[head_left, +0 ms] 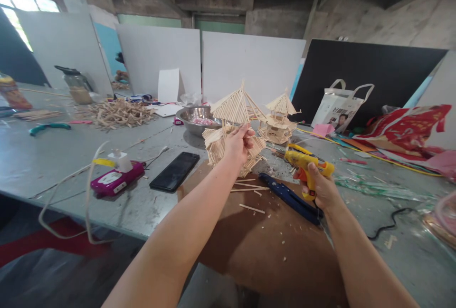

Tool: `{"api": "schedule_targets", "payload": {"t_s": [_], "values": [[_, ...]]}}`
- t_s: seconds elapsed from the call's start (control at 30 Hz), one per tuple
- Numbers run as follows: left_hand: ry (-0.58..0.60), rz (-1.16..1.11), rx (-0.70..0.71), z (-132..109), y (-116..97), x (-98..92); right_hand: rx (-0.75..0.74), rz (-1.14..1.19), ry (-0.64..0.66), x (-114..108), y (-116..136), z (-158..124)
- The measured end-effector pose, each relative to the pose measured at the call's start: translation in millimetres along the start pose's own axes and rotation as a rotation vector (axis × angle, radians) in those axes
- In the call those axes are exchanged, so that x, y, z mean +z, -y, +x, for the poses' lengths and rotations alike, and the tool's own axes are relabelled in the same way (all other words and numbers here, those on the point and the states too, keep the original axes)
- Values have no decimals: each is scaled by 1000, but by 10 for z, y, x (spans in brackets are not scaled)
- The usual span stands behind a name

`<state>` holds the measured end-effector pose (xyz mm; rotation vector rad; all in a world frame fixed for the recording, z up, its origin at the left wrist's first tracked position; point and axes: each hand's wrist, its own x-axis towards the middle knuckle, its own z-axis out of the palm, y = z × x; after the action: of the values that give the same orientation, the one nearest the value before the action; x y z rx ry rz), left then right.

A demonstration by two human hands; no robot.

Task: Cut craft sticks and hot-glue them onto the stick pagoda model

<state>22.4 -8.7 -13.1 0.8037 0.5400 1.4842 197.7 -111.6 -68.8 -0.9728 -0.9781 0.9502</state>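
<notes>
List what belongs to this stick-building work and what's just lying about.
Likely work:
yellow plastic glue gun, in right hand
pale wooden-stick tower, by left hand
loose thin wooden sticks

Apparently lying about:
black rectangular phone
white carrier bag
crumpled red bag

On the white bag (335, 106), only the character 好 reads clearly.

The grey surface (21, 160) stretches across the frame. At left lie a stick pile (121, 113), a teal tool (50, 127) and a power strip (113, 183); left of centre, a phone (175, 171); mid-frame, a bowl (195, 129); lower centre, a brown board (299, 251) bearing loose sticks (252, 208).
</notes>
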Motion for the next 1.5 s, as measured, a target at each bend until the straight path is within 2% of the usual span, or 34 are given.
{"api": "schedule_targets", "payload": {"t_s": [1.07, 1.23, 1.37, 1.43, 1.5], "values": [[26, 46, -1, -2, -18, -54, -8, -9, -36, 13, 6, -3], [45, 101, -29, -169, -53, -50, -10, 6, -10, 12, 2, -6], [164, 250, 12, -426, 7, -90, -4, 22, -18, 16, 0, 14], [221, 395, 13, -558, 75, -140, -33, 37, -61, -3, -24, 55], [302, 544, -8, -662, 152, -204, -45, 57, -160, -53, -68, 117]]}}
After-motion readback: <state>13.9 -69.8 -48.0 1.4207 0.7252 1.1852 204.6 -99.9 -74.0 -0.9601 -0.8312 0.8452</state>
